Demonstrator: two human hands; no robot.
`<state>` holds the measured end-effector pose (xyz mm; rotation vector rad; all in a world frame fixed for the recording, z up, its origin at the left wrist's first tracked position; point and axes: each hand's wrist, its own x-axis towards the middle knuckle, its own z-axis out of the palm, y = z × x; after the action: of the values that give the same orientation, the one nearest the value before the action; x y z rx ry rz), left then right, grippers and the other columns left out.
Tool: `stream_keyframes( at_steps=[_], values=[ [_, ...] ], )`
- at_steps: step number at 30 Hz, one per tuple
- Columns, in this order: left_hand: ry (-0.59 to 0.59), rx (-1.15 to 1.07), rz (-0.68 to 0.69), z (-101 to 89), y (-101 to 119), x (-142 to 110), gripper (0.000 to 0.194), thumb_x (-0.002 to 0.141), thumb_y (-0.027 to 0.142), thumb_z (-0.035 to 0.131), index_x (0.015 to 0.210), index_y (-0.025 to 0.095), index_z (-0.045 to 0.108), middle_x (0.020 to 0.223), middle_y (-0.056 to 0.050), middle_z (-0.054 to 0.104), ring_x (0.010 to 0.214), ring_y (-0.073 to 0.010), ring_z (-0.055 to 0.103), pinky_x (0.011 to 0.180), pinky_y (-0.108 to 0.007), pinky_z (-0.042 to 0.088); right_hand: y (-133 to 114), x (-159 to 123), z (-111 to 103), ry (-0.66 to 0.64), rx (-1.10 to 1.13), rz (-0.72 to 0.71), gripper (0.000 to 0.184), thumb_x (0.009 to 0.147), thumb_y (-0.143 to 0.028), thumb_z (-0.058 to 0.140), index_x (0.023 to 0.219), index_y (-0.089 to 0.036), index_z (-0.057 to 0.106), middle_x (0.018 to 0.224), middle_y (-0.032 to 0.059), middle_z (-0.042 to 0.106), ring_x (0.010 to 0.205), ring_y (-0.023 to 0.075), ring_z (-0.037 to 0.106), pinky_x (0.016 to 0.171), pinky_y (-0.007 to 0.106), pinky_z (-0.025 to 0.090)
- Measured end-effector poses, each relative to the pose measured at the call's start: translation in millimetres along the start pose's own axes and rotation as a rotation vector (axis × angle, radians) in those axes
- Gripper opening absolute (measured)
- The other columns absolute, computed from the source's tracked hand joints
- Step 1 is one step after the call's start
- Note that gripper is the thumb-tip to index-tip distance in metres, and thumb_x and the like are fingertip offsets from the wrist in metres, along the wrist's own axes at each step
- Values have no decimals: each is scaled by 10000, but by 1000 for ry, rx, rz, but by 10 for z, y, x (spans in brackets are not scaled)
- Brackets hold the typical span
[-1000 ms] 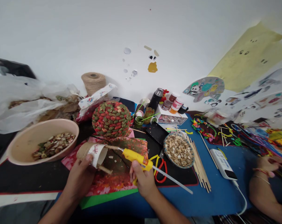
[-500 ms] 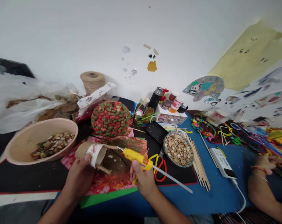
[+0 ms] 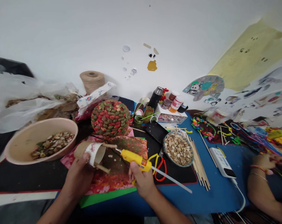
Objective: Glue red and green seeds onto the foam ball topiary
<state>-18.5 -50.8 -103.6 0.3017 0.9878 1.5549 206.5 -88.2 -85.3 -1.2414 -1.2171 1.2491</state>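
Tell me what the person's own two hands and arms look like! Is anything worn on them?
The left hand and right hand are bare, each with a thumb and fingers, and no gloves, rings or bracelets show. The left forearm and right forearm are bare too. Their upper arms are outside the picture, so I can't tell about sleeves.

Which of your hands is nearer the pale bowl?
Left. The left hand, gripping the twine-wrapped cup, is just right of the bowl; the right hand, with the glue gun, is farther right.
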Motion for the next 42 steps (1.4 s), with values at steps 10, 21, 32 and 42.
stream_keyframes(
  at_steps=[10, 21, 32, 42],
  values=[
    [39, 9, -21, 32, 12, -17, 622, 563, 441, 1063, 1128, 250, 890, 1081, -81, 906, 876, -292, 826, 716, -320, 736, -27, 6, -6, -2, 18, 97, 920, 815, -1126, 616, 570, -241, 561, 483, -11, 489, 452, 130, 485, 476, 249, 422],
    [52, 67, -26, 32, 23, -31, 744, 490, 578, 1112, 1110, 254, 858, 1066, -48, 891, 920, -284, 814, 739, -316, 718, 17, 71, -35, -29, 56, 57, 864, 930, -1021, 617, 555, -242, 592, 457, -7, 510, 434, 141, 518, 463, 250, 455],
    [81, -9, -30, 0, 16, -18, 687, 557, 479, 1096, 1158, 256, 850, 1094, -42, 910, 874, -255, 836, 699, -294, 729, -55, 84, -64, -106, 156, 51, 880, 895, -1048, 663, 660, -200, 701, 587, 47, 680, 522, 154, 615, 524, 240, 480],
    [50, -50, -47, -3, 12, -7, 644, 578, 429, 1092, 1139, 217, 859, 1077, -53, 920, 845, -250, 850, 687, -284, 733, -82, 104, -74, -98, 102, 24, 900, 938, -1042, 601, 611, -208, 692, 512, 8, 560, 466, 142, 543, 486, 250, 459]
  ],
)
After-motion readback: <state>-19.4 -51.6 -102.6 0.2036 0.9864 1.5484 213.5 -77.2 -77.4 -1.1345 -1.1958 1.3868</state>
